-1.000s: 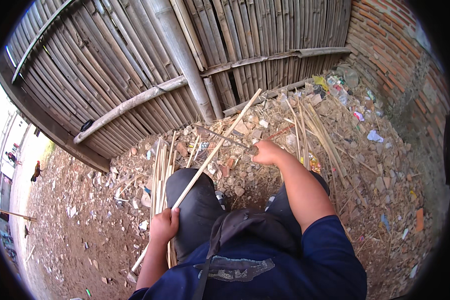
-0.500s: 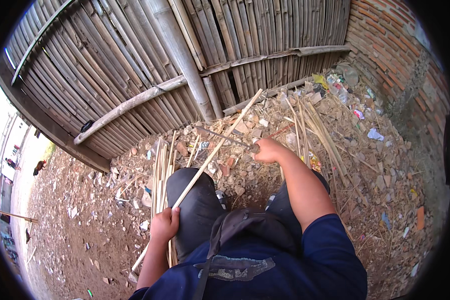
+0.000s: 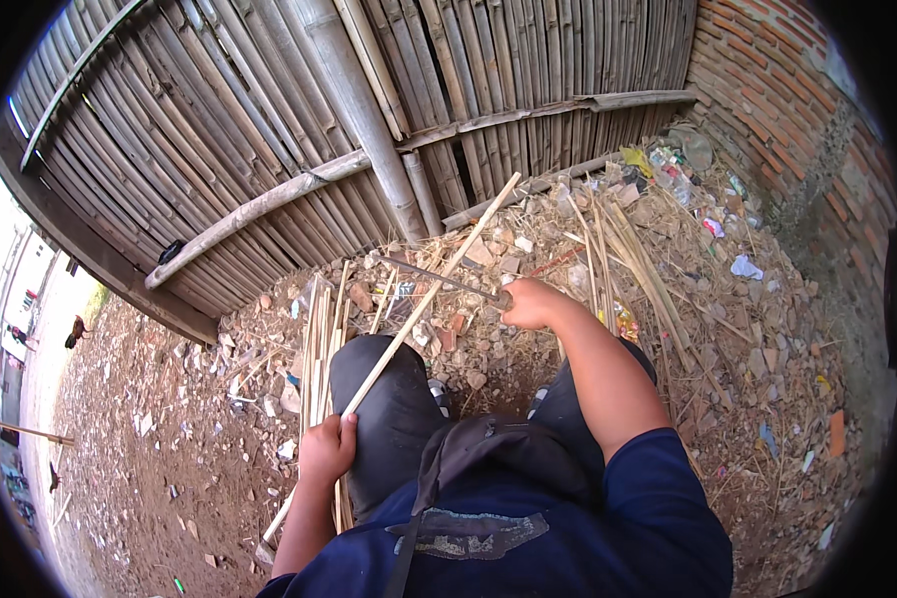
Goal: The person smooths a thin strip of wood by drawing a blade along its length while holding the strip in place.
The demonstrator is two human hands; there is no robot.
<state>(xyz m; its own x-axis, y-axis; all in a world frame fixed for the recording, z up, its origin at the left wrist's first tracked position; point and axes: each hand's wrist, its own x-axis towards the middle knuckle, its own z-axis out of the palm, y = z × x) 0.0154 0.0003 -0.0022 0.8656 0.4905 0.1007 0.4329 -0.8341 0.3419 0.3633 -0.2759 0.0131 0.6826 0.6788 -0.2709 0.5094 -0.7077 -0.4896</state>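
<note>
My left hand [image 3: 327, 448] is closed around the lower part of a long, pale bamboo strip [image 3: 409, 324]. The strip slants over my left knee and up to the right, its far end in front of the bamboo wall. In my right hand [image 3: 530, 303] is the handle of a long, thin-bladed knife [image 3: 439, 277]. Its dark blade points left and crosses the strip about midway between my left hand and the far end; whether it cuts in cannot be made out. Beside my left leg lies a bundle of similar strips [image 3: 316, 359], partly hidden by my left arm.
More split bamboo [image 3: 648, 269] lies beyond my right knee. Stones, brick pieces and litter [image 3: 747, 267] cover the ground. A bamboo wall [image 3: 239, 130] stands in front, a brick wall [image 3: 767, 90] at the right. A chicken [image 3: 76, 331] is far left.
The knife and my right hand have shifted slightly left. The strip's far end has dipped a little, while my left hand keeps its hold on my knee.
</note>
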